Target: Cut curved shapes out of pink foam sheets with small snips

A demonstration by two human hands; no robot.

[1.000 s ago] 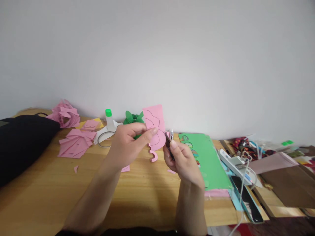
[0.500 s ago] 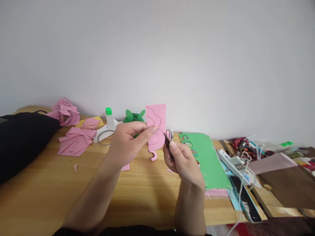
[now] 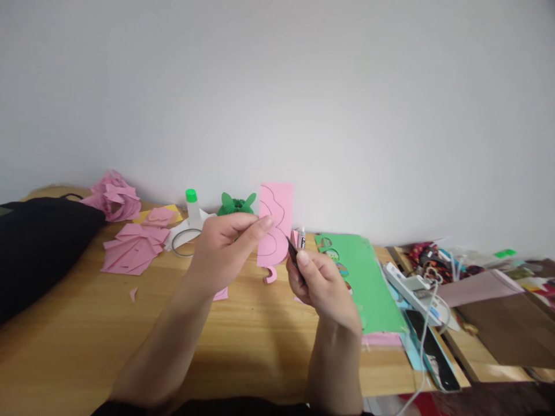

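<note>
Left hand [image 3: 223, 245] pinching upright pink foam sheet with drawn curves [image 3: 275, 222] mid-frame; right hand [image 3: 318, 283] clamped on dark scissors [image 3: 293, 254] just beside it.

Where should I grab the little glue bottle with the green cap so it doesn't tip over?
Pinch the glue bottle around its white body, below the green cap, coming from the front. It stands upright, and pink scraps lie to its left, a wire ring before it; the body looks wider than the cap.
</note>
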